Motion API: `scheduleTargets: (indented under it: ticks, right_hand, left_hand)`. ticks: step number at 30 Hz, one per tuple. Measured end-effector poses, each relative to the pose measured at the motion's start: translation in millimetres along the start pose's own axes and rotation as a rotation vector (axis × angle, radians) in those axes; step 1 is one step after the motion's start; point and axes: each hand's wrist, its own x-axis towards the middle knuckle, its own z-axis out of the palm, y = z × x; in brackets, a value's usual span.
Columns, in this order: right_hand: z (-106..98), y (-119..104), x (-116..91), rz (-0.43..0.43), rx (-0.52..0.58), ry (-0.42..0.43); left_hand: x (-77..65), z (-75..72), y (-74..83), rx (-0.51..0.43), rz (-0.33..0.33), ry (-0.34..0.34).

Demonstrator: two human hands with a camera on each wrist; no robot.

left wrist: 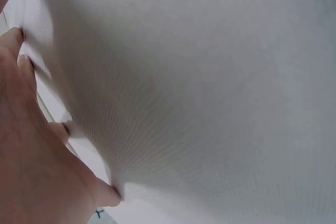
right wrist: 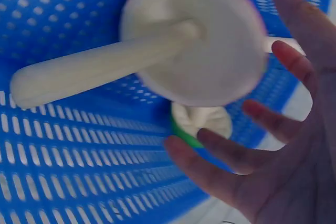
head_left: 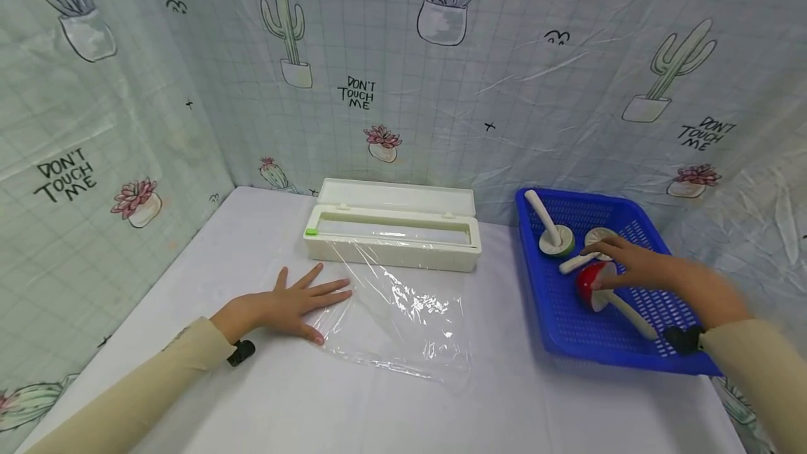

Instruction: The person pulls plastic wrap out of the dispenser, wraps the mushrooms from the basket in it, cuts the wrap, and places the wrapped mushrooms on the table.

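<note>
With fingers spread, my left hand (head_left: pixel 284 310) presses on the left edge of a sheet of clear plastic wrap (head_left: pixel 403 314). The wrap runs out from a white dispenser box (head_left: pixel 391 256) whose lid stands raised. In the left wrist view, its fingertips (left wrist: pixel 109 195) rest on the white surface. My right hand (head_left: pixel 649 272) reaches over a blue basket (head_left: pixel 545 321), fingers apart and holding nothing. Closest to it is a toy mushroom with a red cap (head_left: pixel 586 286); its pale stem (right wrist: pixel 89 69) points away from the palm in the right wrist view.
Two more toy mushrooms lie in the basket: a green-edged one (head_left: pixel 557 242) with its stem up, and another with a pale stem (head_left: pixel 575 263) partly behind the right hand. A cactus-print cloth (head_left: pixel 403 90) hangs behind the white table (head_left: pixel 265 398).
</note>
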Motion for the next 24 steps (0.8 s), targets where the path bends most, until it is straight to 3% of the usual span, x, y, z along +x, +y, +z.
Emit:
scheduleTargets:
  ticks: [3,9,12,24]
  right_hand:
    - [4.1,9.5,5.9,0.049,0.085,-0.066]
    - [9.5,23.5,11.8,0.323,0.487,-0.307]
    - [11.5,26.7,11.2,0.386,0.577,-0.358]
    - [14.0,23.3,4.9,0.241,0.569,-0.275]
  left_hand:
    - [-0.1,0.1,0.5,-0.001,-0.002,0.000]
    - [0.2,-0.2,1.2,-0.003,-0.004,-0.003]
    - [0.6,-0.6,1.7,0.003,-0.005,0.000]
    - [-0.1,-0.2,0.6,0.001,-0.019,-0.017]
